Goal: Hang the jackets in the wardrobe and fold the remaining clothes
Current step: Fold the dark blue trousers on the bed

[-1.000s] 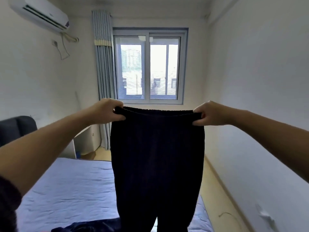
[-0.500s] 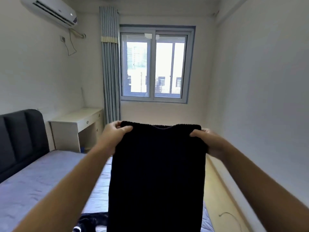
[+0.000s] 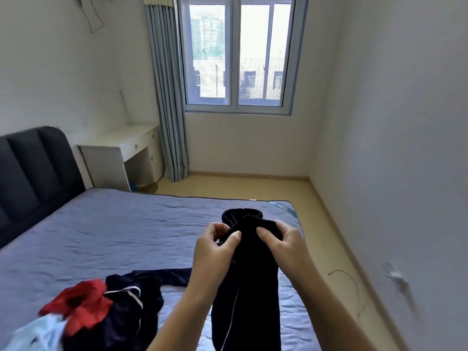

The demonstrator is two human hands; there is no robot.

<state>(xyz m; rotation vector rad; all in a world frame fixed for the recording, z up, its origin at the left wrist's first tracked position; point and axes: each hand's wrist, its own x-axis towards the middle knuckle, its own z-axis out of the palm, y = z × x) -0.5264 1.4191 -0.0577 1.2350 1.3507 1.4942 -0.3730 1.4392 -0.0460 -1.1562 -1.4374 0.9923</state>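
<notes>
Dark navy trousers (image 3: 249,287) with a thin white side stripe hang folded lengthwise over the bed's right side. My left hand (image 3: 215,245) and my right hand (image 3: 282,243) are close together and both pinch the waistband at the top. A pile of other clothes lies at the lower left of the bed: a dark navy garment with white piping (image 3: 136,300), a red piece (image 3: 81,306) and a white piece (image 3: 38,335). No wardrobe is in view.
The bed has a lilac-blue sheet (image 3: 114,236) and a dark padded headboard (image 3: 33,173) at the left. A white desk (image 3: 121,153) stands by the grey curtain (image 3: 167,97) under the window. Bare floor (image 3: 329,224) runs along the right wall, with a thin cable (image 3: 354,287) on it.
My hands have come together and dropped, bringing the two ends of the waistband side by side, so the trousers now hang folded in half. The view has tilted down to the bed.
</notes>
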